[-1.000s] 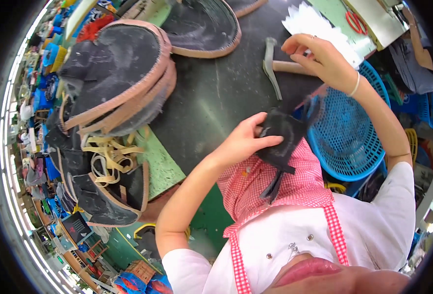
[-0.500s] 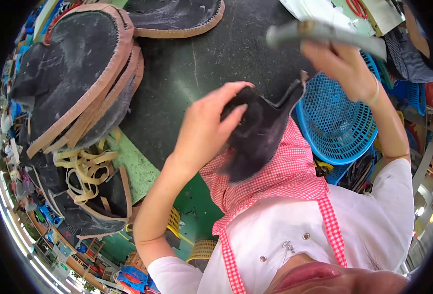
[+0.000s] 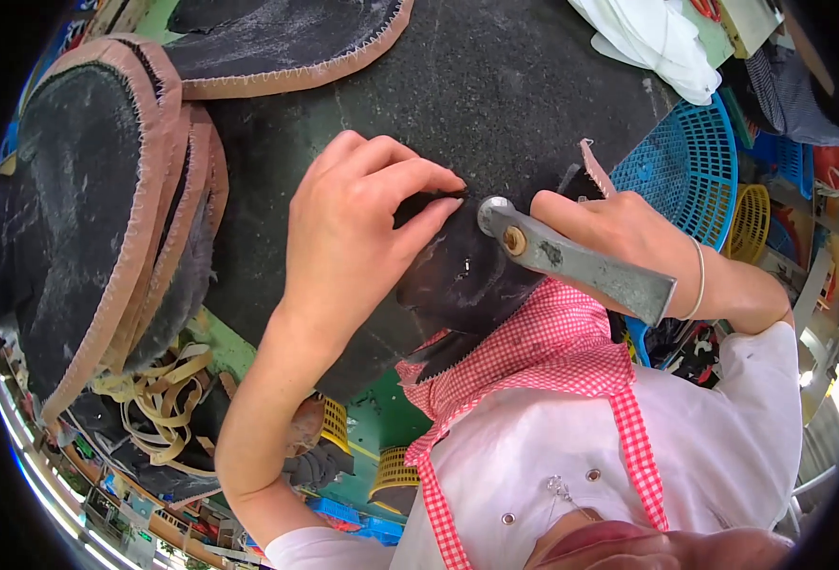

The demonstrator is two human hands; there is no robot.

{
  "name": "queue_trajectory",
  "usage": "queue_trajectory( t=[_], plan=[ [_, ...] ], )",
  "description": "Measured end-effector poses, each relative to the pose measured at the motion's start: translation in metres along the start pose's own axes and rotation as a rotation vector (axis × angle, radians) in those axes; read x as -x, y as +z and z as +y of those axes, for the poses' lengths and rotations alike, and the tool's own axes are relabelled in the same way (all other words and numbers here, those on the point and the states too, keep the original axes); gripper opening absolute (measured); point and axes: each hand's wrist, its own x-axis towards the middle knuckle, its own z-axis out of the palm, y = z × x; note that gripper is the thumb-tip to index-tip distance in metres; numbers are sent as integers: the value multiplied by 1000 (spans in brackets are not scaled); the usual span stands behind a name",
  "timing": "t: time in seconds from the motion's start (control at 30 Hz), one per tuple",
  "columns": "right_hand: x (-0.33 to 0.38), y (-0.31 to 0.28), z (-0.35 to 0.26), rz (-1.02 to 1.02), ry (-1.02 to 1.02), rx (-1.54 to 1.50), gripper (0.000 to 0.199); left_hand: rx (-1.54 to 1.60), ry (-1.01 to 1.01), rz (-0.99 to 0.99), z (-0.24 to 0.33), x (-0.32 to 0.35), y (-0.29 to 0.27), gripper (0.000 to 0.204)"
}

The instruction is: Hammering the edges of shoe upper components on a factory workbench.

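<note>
Pinching top edge of black piece (image 3: pixel 448 271) between thumb and forefinger of left hand (image 3: pixel 353 223). Gripping hammer (image 3: pixel 585 266) with right hand (image 3: pixel 619 228), with fingers curled in and the handle mostly hidden from this angle. Seeing hammer head slanted across in front of right knuckles, with round end just beside left fingertips. Cannot tell if touching black piece. Have black piece at near edge of dark table (image 3: pixel 419 104), partly over red checked apron (image 3: pixel 533 356). See cream band (image 3: pixel 697 280) on right wrist. Counting other stuff around: stack of pink-edged black panels (image 3: pixel 68 199) far left, another pink-edged panel (image 3: pixel 286 57) at top left, bundle of cream straps (image 3: pixel 168 399) below stack. Also see blue basket (image 3: pixel 714 180) beyond right hand, white pile (image 3: pixel 657 47) above basket, partly over rim. Can spot yellow basket (image 3: pixel 750 223) farther right.
</note>
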Motion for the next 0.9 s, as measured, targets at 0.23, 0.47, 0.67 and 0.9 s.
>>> queue_trajectory(
  t=[0.23,0.47,0.67,0.9],
  plan=[
    [-4,-5,1,30,23,-175,25,-159,306,93,-14,-5,-1,23],
    [-10,-8,-7,168,-11,-47,25,-293,503,96,-21,-2,3,17],
    [-19,-14,-7,227,-87,137,35,-349,398,261,-14,8,9,15],
    [-27,-14,0,157,-105,177,38,-226,220,241,-6,20,15,21]
  ],
)
